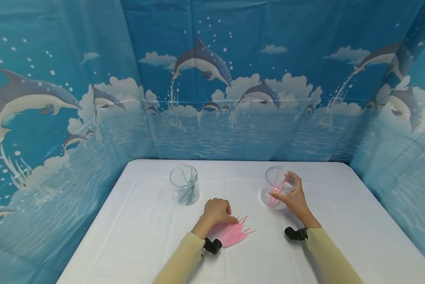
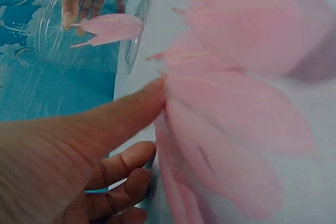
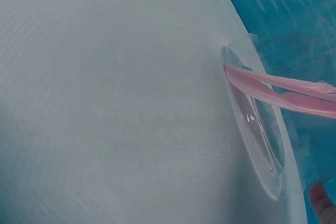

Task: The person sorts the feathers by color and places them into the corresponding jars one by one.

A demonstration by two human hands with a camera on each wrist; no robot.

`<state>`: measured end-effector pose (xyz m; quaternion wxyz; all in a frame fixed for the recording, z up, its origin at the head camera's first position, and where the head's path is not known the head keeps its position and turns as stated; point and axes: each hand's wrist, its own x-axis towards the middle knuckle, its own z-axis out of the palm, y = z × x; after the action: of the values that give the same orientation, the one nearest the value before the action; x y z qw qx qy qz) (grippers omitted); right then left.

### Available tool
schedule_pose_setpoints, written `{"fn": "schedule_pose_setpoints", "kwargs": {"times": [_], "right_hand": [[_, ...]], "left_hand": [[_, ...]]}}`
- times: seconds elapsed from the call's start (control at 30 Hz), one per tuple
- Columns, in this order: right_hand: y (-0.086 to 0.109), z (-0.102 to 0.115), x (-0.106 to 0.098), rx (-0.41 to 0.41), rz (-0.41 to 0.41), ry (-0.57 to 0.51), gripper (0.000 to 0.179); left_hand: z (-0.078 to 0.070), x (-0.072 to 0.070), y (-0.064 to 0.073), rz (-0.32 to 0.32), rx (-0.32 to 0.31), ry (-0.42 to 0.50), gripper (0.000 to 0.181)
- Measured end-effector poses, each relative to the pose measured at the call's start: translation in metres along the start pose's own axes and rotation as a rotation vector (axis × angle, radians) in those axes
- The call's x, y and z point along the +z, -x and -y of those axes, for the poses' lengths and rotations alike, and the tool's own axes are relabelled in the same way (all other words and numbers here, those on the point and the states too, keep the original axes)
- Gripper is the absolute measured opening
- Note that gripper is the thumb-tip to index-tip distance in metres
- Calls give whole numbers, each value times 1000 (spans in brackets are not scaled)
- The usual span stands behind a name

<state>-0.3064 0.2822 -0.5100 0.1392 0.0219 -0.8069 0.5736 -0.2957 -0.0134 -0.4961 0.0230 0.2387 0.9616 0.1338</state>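
Note:
My left hand (image 1: 216,212) is over a fanned pile of pink feathers (image 1: 233,236) on the table. In the left wrist view, its thumb (image 2: 149,95) presses at the quill end of one pink feather (image 2: 236,95), pinching it; the forefinger is hidden behind. My right hand (image 1: 297,200) grips a clear glass jar (image 1: 264,196) near its rim, thumb on the near side and fingers on the far side. Inside that jar a few pink feathers (image 1: 273,200) stand quill up, leaning. The right wrist view shows the jar's base (image 3: 262,150) and a fingertip (image 3: 320,200) against its wall.
A second clear glass jar (image 1: 184,184) stands at the back left, with grey-blue feathers (image 1: 187,194) in it. A white cloth covers the table (image 1: 134,240). Blue dolphin-print curtains (image 1: 212,134) hang behind and at both sides.

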Motion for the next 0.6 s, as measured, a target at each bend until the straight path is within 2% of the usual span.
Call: {"fn": "schedule_pose_setpoints", "kwargs": {"times": [0.17, 0.37, 0.6], "right_hand": [[1, 1, 0, 8, 7, 4, 107], [-2, 2, -1, 8, 8, 9, 107], [8, 27, 0, 12, 21, 0, 104]], "left_hand": [[3, 2, 1, 2, -18, 20, 33], [0, -3, 2, 33, -14, 95, 30], [-1, -10, -3, 58, -12, 252, 26]]}}
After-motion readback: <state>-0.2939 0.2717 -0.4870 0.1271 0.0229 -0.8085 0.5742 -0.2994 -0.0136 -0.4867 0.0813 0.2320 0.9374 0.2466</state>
